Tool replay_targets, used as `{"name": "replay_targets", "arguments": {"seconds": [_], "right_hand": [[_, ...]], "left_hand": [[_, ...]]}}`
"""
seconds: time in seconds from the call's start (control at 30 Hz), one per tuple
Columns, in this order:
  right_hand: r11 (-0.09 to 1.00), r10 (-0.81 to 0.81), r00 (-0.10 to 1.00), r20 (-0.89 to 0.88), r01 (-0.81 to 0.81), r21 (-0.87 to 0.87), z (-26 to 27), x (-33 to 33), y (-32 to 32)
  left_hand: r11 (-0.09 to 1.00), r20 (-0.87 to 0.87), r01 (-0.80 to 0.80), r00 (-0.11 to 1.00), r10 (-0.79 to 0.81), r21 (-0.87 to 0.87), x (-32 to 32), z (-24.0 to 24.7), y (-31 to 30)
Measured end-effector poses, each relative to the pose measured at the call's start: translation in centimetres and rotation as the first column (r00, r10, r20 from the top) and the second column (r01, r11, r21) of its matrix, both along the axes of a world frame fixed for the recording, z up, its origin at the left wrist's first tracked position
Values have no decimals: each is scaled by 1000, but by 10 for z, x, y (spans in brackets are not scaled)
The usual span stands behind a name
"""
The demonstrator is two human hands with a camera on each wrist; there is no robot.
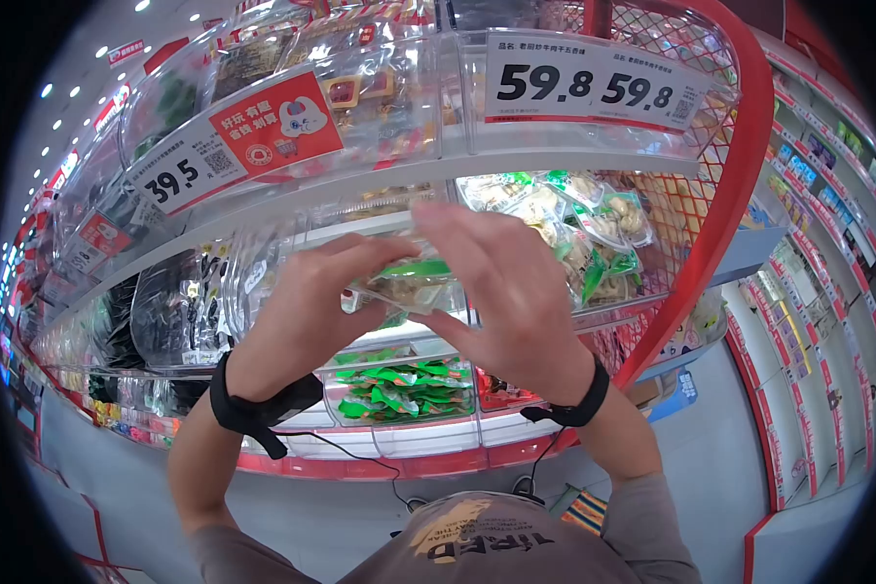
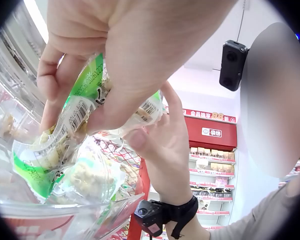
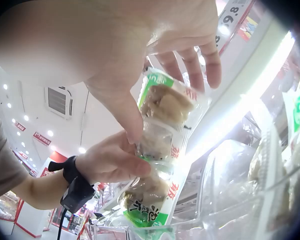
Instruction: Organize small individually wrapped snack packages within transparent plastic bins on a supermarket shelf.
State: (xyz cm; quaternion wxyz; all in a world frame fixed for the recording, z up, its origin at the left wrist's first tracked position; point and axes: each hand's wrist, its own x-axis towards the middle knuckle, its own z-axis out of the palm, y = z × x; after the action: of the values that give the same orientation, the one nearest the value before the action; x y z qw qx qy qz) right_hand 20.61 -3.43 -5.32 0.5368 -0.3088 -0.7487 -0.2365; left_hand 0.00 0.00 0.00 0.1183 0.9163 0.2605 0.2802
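In front of the open shelf I hold up a clear snack packet (image 1: 414,285) with green bands and pale chunks of food inside. My left hand (image 1: 316,292) pinches it near its middle, the thumb lying across its face in the right wrist view. At the other end is my right hand (image 1: 506,287), its thumb along the packet's edge (image 3: 167,107) and its other fingers stretched out beyond it. The right fingers are blurred in the head view. Similar packets (image 1: 594,229) lie heaped in a clear bin just behind my right hand.
Price signs (image 1: 589,83) run along the shelf above the hands. A lower bin holds green packets (image 1: 399,389). On the right a red-framed mesh side (image 1: 720,234) closes the display, with more stocked shelves (image 1: 818,292) across the aisle. Packaged goods (image 1: 180,302) fill the bins at left.
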Motion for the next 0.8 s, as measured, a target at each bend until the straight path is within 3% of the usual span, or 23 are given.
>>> {"name": "replay_targets", "arguments": {"seconds": [0.17,0.27,0.57,0.8], "right_hand": [[990,-91,995,48,85,115,-7,0,3],[994,-56,996,73,48,100,-8,1,4],[975,-99,990,-96,116,188,-14,20,-2],[980,-6,975,-221,50,195,-22,27,-22]], "left_hand": [[999,38,8,999,-10,42,7,-9,-2],[1000,4,12,1000,-12,-7,6,-9,0],[969,92,-87,990,110,-230,2,-4,3],[921,176,-135,962,211,-365,-40,-19,14]]}}
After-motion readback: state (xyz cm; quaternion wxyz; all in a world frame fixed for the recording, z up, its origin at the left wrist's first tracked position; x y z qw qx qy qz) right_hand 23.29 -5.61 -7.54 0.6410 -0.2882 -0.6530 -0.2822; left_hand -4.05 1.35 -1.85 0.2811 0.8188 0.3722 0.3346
